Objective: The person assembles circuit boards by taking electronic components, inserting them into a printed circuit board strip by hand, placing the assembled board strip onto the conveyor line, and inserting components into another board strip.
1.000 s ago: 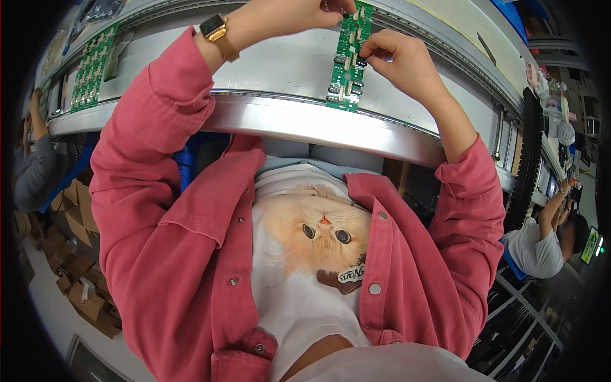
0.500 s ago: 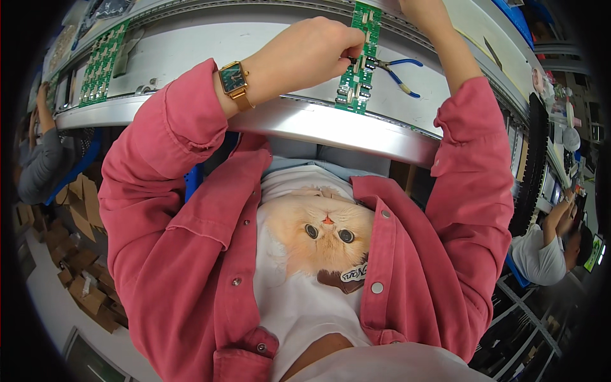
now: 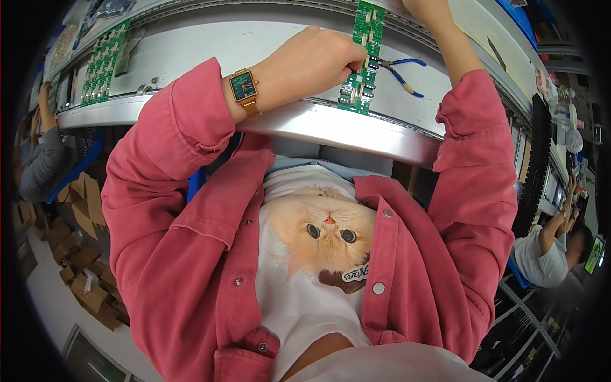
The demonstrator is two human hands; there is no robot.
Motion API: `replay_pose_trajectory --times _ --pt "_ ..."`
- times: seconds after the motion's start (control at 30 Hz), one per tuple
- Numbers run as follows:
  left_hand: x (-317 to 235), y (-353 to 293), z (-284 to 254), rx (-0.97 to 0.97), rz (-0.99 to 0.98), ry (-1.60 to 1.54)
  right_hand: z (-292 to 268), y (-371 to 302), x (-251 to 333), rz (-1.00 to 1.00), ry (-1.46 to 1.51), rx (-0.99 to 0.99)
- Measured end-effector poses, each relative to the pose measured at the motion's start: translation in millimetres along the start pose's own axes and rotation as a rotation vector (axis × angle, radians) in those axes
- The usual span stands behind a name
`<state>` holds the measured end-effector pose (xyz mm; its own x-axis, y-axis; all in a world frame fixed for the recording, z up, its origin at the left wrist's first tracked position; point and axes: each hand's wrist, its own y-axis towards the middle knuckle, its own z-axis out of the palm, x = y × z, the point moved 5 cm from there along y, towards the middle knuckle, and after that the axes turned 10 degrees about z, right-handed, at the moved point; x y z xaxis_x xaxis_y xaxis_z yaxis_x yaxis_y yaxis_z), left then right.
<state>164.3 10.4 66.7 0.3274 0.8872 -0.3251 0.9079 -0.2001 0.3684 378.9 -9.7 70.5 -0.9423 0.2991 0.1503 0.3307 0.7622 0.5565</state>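
A long green circuit board [image 3: 360, 89] lies across the rails of the workbench, carrying rows of pale connectors and small black parts. My left hand [image 3: 321, 58] is over its left edge, thumb and fingers pinched together at the board; whatever is between the fingertips is hidden. A gold watch with a green dial [image 3: 244, 87] sits on that wrist. Pliers [image 3: 403, 73] with blue-and-cream handles lie just right of the board, jaws against its edge. My right hand [image 3: 428, 9] reaches to the far side, right of the board's far end; its fingers are cut off by the frame's upper edge.
Another green circuit board [image 3: 102, 63] lies across the rails at the left. A metal edge [image 3: 280, 121] runs along the bench's near side. Tweezers [image 3: 496, 54] lie at the far right. Co-workers sit at both sides; cardboard boxes [image 3: 89, 286] are on the floor at left.
My left hand has shifted slightly right and nearer, its fingertips still at the board. The right hand has moved only slightly. At right, a co-worker's arm has lifted.
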Motion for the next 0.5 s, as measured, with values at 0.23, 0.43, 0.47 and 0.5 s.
replay_pose_trajectory --times 0.23,0.43,0.47,0.5 --pt "-0.7 1.7 0.0 0.016 0.008 0.024 9.3 -5.1 -30.9 0.126 0.184 -0.079" --pt "18.2 18.4 -14.5 0.034 -0.008 0.051 32.1 -33.2 -55.2 0.299 1.003 0.206" --pt "27.0 21.8 -13.5 0.034 -0.003 0.052 33.4 -37.1 -57.5 0.327 1.139 0.252" --pt "39.5 23.2 -12.0 0.019 -0.059 0.075 33.4 -40.5 -59.5 0.357 1.272 0.296"
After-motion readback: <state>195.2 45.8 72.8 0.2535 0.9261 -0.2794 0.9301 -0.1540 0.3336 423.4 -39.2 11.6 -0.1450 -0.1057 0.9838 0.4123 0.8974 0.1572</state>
